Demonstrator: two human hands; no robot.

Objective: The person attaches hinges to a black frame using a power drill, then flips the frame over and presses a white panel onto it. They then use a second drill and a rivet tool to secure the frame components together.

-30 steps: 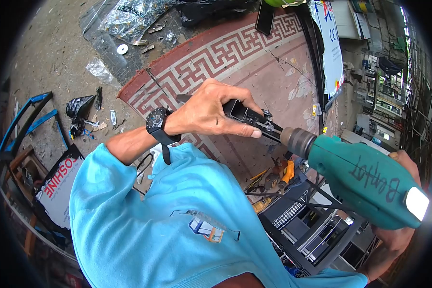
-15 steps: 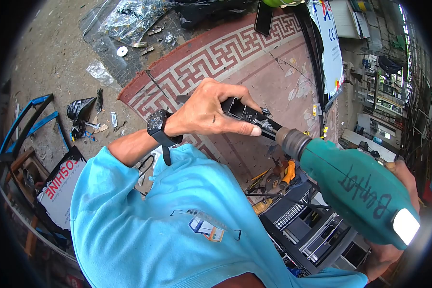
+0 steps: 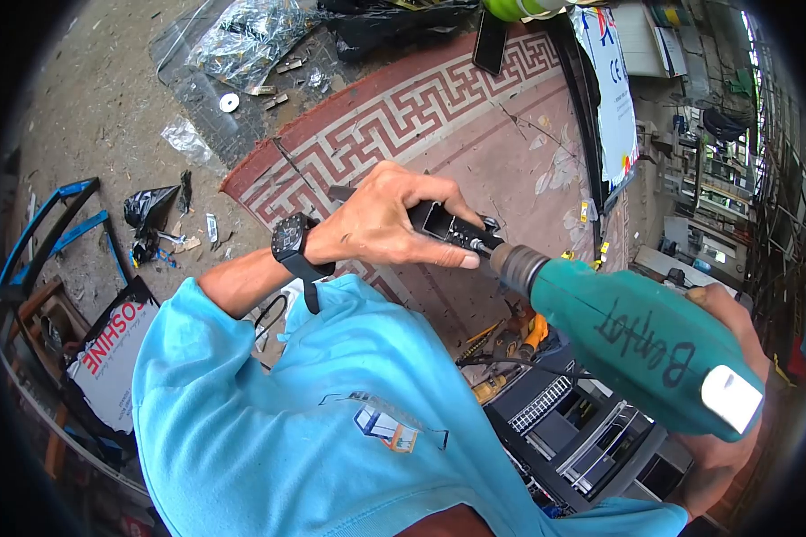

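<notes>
My left hand (image 3: 392, 217), with a black watch on its wrist, is wrapped around the end of a black hollow metal profile (image 3: 441, 222). A green power drill (image 3: 636, 336) is gripped in my right hand (image 3: 734, 358), whose fingers are partly hidden behind the drill body. The drill's chuck (image 3: 518, 267) points at the profile, and its short bit meets the profile close to my left thumb. Where exactly the tip touches is too small to make out.
Below lies a red patterned carpet (image 3: 510, 161). A phone (image 3: 490, 43) and plastic bags (image 3: 251, 40) are at the top. Yellow tools (image 3: 533, 336) and a grey tool case (image 3: 564, 421) sit lower right. Blue-edged frame pieces (image 3: 72, 234) lie at the left.
The drill and my right hand have shifted left and slightly down at the chuck, closer to my left hand. My left hand and the profile have moved slightly down.
</notes>
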